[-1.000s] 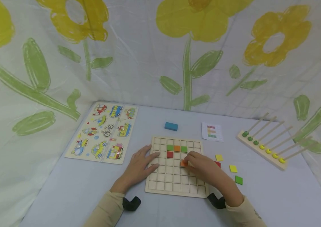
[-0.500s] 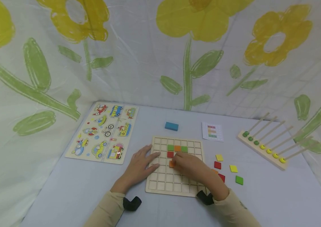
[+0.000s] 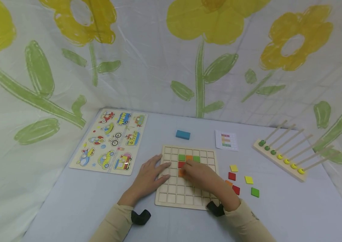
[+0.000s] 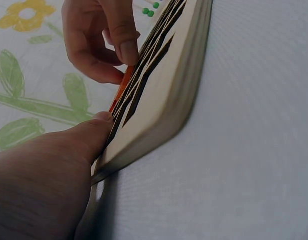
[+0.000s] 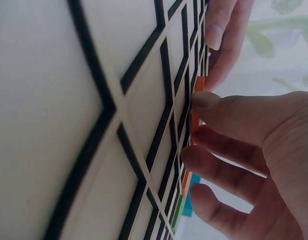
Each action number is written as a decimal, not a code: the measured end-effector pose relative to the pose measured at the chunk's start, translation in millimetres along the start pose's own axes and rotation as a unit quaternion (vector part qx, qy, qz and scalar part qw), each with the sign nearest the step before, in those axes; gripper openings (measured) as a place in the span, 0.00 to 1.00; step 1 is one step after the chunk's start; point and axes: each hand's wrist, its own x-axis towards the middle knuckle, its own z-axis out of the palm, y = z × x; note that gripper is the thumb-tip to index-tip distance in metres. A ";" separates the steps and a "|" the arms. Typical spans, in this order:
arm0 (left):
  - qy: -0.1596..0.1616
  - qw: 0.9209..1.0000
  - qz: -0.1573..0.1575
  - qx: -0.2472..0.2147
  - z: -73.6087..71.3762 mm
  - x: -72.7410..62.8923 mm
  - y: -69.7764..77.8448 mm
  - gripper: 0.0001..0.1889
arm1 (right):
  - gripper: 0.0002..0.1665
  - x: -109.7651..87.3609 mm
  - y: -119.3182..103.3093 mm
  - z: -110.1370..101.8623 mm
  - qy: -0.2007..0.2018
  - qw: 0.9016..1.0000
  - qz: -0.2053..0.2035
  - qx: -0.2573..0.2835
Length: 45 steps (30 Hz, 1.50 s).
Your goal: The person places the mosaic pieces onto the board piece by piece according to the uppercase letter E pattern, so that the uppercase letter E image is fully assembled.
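Observation:
A wooden grid board (image 3: 167,199) lies flat before me. My left hand (image 3: 149,175) rests over its left edge, fingers spread. My right hand (image 3: 202,175) reaches across the board and pinches an orange square tile (image 3: 181,172) between thumb and fingers, at the cell just below a red tile (image 3: 181,164). In the right wrist view the thumb lies against this orange tile (image 5: 195,119). The left wrist view shows it edge-on as an orange strip (image 4: 125,80) at the fingertips. A row above the red one holds two green tiles (image 3: 181,157) with an orange tile (image 3: 189,157) between.
Right of the board lie loose tiles: yellow (image 3: 249,179), red (image 3: 232,176), orange and green (image 3: 255,192). Behind are a blue block (image 3: 183,134) and a pattern card (image 3: 226,140). A peg stand with beads (image 3: 278,160) is far right; a picture puzzle (image 3: 108,143) is left.
My right hand has moved left across the board with the orange tile, then slightly up to the cell below the red tile. Loose tiles it covered now show. My left hand stays put.

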 end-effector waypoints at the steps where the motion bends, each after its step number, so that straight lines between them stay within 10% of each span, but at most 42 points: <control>1: 0.001 1.000 0.001 -0.001 0.3 0.0 -0.1 0.26 | 0.07 0.1 0.4 0.4 0.001 1.000 0.000 0.000; 37: -0.010 1.000 0.005 0.004 -2.8 -0.3 -0.2 0.26 | 0.06 -2.5 2.9 -0.3 0.040 0.998 -0.040 0.014; 45: -0.002 1.000 0.003 0.008 -1.3 0.1 1.5 0.26 | 0.11 -33.5 33.4 -17.6 0.009 0.996 0.076 0.053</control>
